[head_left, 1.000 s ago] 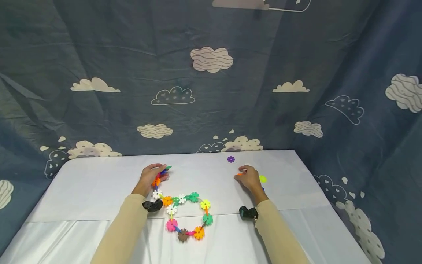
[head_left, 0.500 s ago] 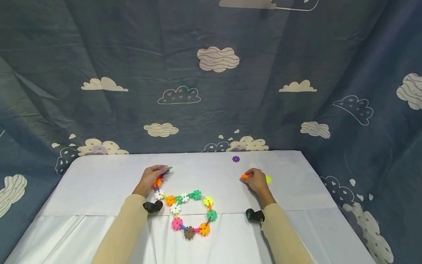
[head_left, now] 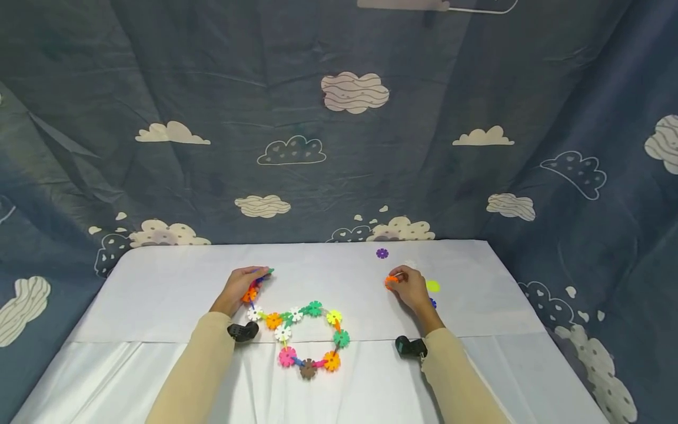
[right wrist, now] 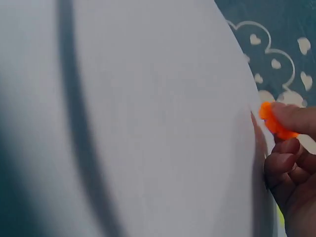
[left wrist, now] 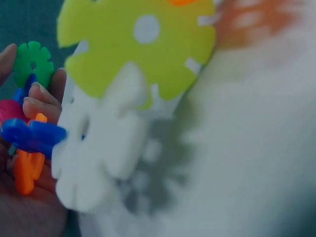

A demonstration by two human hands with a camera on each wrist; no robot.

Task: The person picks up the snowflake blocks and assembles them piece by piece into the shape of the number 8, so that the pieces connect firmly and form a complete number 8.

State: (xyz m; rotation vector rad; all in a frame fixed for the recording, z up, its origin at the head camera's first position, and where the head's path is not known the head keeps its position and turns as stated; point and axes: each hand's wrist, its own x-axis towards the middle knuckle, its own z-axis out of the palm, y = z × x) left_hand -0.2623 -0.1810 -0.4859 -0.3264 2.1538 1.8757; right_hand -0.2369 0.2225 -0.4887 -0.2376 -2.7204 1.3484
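Observation:
A chain of flower-shaped interlocking discs point(head_left: 308, 369) lies on the white table, with a closed ring near the front and a tail running up to the left. My left hand point(head_left: 237, 290) holds the tail's far end. Within its curled fingers the left wrist view shows a green disc point(left wrist: 33, 64), a blue disc point(left wrist: 34, 136) and an orange disc point(left wrist: 28, 170). Closer to that camera are a white disc point(left wrist: 98, 153) and a yellow disc point(left wrist: 113, 44) of the chain. Off to the right, my right hand point(head_left: 412, 288) pinches a loose orange flower disc point(right wrist: 269, 117) between thumb and fingers.
Loose discs lie around the right hand: a purple one point(head_left: 382, 253) near the back edge, a yellow-green one point(head_left: 433, 285), a partly covered blue one point(head_left: 433, 303) and a faint white one point(head_left: 410, 264). Behind the table point(head_left: 328, 265) hangs a dark cloud-print curtain point(head_left: 296, 194).
The orange disc, mostly hidden at my right fingertips before, now shows face-on in their pinch. My left fingers have drawn together around the chain's end. The head view has swung slightly left.

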